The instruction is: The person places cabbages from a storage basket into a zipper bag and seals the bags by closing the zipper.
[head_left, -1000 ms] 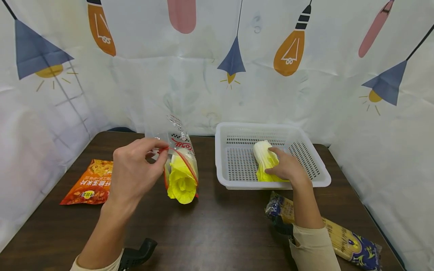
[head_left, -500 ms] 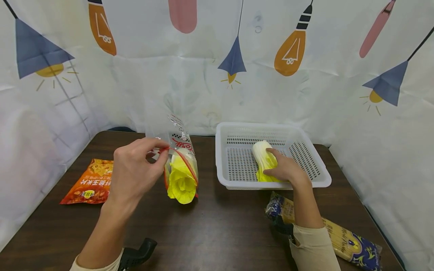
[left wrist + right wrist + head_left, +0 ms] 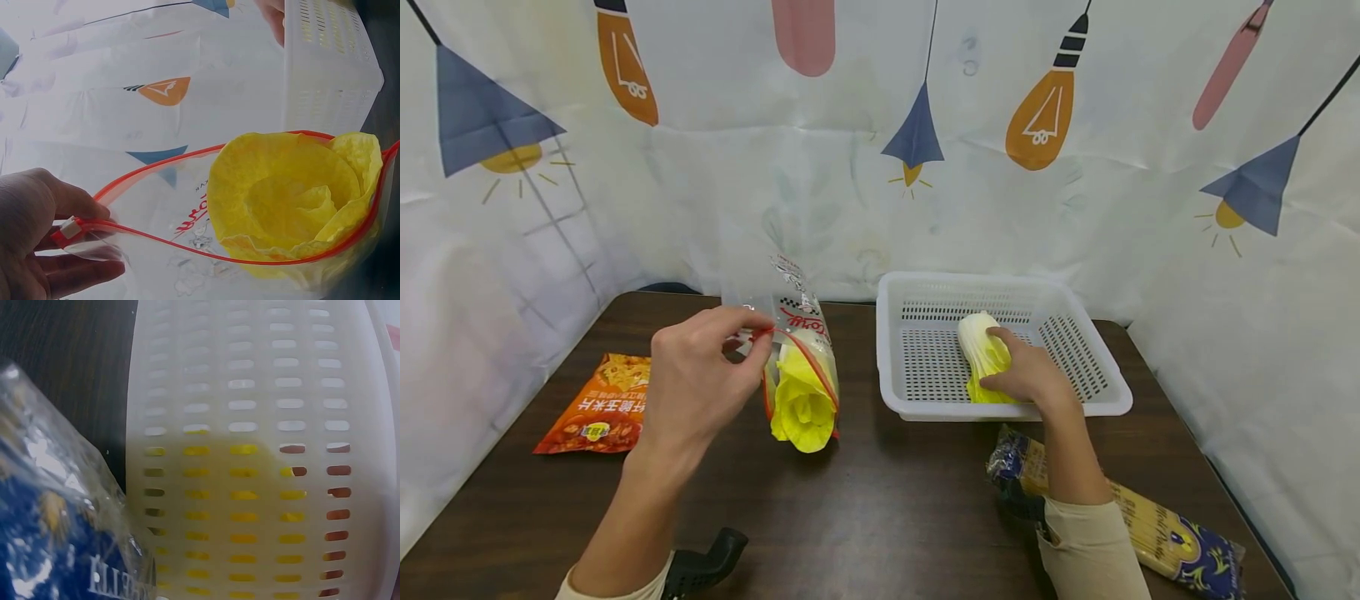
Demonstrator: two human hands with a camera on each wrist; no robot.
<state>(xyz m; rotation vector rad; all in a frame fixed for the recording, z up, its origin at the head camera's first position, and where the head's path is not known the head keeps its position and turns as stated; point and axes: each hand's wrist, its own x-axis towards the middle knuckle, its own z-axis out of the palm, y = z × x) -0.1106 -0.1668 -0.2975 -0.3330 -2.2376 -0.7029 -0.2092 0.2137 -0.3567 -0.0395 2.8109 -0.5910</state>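
My left hand [image 3: 711, 375] pinches the red-edged mouth of a clear zip bag [image 3: 805, 321], near a white slider in the left wrist view. The bag's mouth gapes toward me, and inside it lies a yellow leafy napa cabbage [image 3: 803, 404]. On the right, my right hand [image 3: 1030, 371] reaches over the front rim of a white plastic basket [image 3: 917, 408]. Its thumb and fingers curl round a second napa cabbage [image 3: 981, 346] with a white stem end and yellow leaves. The right wrist view has only the basket's slotted wall [image 3: 250, 387], with yellow leaf behind it.
An orange snack bag [image 3: 595, 408] lies on the dark wooden table [image 3: 880, 517] left of my left forearm. A yellow and blue pasta packet [image 3: 1172, 533] lies at the front right, partly under my right forearm. A patterned white curtain [image 3: 850, 200] hangs behind the table.
My right hand has shifted very slightly left with its hold on the cabbage in the basket. My left hand and the zip bag stay in place.
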